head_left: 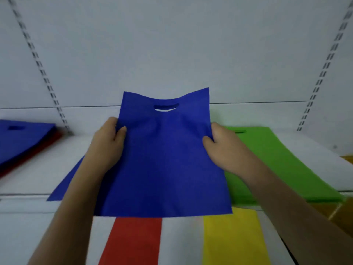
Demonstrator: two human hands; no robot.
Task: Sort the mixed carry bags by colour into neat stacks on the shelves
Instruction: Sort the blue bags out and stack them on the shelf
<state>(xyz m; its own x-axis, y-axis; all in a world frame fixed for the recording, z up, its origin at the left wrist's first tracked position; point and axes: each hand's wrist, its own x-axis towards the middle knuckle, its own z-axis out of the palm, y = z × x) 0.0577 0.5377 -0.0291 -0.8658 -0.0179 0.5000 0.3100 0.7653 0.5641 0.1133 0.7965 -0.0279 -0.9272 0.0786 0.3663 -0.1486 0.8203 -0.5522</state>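
While I hold the blue bag [164, 159] up over the shelf [38, 175], my left hand [107, 144] pinches its left edge and my right hand [223, 148] pinches the right, fingers curled round the fabric. It hangs above another blue bag [63, 186] lying flat, beside the green stack [277, 159]. I judge this is the placing step: next I should lower it squarely, edges matched, handle hole toward the back.

Both bare forearms extend forward, roughly parallel. Left hand [107, 142] pinches the left edge of the blue carry bag [164, 159], thumb on top. Right hand [223, 148] pinches its right edge likewise.
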